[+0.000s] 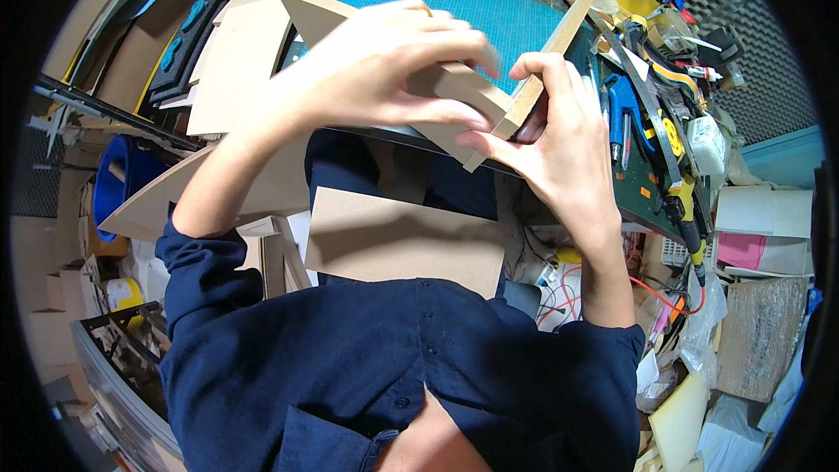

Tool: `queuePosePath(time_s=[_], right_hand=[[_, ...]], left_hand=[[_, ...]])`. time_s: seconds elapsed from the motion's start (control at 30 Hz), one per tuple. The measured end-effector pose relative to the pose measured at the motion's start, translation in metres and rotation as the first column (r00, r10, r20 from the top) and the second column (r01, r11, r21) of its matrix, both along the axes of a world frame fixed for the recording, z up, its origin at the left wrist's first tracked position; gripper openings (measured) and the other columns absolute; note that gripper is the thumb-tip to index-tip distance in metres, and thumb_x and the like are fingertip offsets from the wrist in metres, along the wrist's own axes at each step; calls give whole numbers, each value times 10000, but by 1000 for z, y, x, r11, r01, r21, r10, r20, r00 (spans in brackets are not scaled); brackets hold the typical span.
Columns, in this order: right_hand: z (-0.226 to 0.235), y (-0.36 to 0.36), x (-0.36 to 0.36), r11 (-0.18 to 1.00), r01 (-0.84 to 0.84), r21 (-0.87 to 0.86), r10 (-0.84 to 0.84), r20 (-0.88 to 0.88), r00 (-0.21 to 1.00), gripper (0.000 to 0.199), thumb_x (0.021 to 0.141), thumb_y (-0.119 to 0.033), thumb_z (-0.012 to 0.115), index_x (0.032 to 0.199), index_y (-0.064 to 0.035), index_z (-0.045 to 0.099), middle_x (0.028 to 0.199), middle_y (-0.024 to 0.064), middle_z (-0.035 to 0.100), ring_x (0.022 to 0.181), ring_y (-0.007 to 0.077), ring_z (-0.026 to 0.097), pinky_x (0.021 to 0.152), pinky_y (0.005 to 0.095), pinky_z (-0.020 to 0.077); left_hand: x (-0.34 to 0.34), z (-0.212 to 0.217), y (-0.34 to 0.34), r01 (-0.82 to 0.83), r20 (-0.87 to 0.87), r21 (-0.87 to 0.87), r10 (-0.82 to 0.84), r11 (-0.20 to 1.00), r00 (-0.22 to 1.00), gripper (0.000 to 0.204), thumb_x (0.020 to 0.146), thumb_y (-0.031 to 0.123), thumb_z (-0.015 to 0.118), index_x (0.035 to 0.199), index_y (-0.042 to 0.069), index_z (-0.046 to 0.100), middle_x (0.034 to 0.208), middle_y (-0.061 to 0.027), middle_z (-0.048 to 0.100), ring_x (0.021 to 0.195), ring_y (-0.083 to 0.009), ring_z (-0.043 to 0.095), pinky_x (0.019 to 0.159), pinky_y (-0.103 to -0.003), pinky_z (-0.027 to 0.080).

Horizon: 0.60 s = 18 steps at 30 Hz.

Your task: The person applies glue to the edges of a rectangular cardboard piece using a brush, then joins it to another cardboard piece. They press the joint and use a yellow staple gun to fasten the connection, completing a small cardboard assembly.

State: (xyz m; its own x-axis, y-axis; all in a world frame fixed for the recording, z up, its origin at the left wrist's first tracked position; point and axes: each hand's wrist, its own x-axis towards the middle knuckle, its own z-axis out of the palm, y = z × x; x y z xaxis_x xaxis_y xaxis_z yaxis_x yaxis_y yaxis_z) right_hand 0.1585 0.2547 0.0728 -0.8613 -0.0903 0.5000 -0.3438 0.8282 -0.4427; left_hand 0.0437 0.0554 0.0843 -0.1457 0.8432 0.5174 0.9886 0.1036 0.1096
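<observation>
Two flat tan boards, perhaps fibreboard, meet at a corner in front of me above the table edge. My left hand [384, 65] is closed over the left board [316, 16], its thumb low on the near face and its fingertips slightly blurred. At the joint, my right hand [559, 127] pinches the right board [575, 22], which slants away to the upper right with its narrow edge up. Both thumbs nearly touch beside the corner. Any glue or fastener there is too small to make out. Another tan panel [402, 240] lies across my lap.
A green cutting mat [516, 22] covers the table behind the boards. Tan sheets [236, 57] are stacked at left. On the right lie a blue glue gun [622, 109], a yellow-and-black tool [686, 210] and mixed clutter. A blue bin [109, 183] stands at far left.
</observation>
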Motion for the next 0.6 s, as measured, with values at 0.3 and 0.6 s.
queuePosePath(time_s=[0.3, 0.6], right_hand=[[-8, 1, 1, 1000, 7, 3, -7, -33, 999, 635, 691, -361, 875, 1142, -88, 521, 966, 108, 555, 777, 247, 678, 611, 338, 583], [-33, -5, 12, 918, 23, -395, -13, 29, 1000, 961, 625, -84, 896, 1420, -103, 357, 1016, 97, 539, 780, 153, 605, 718, 277, 554]], left_hand=[[27, -14, 11, 34, 62, 254, -52, 966, 997, 199, 760, 175, 816, 936, 111, 747, 964, -3, 734, 910, -129, 676, 802, -300, 468], [26, -18, 16, 48, 300, 339, -157, 940, 941, 113, 814, 156, 755, 924, 145, 734, 929, 28, 717, 859, -131, 668, 802, -288, 431]])
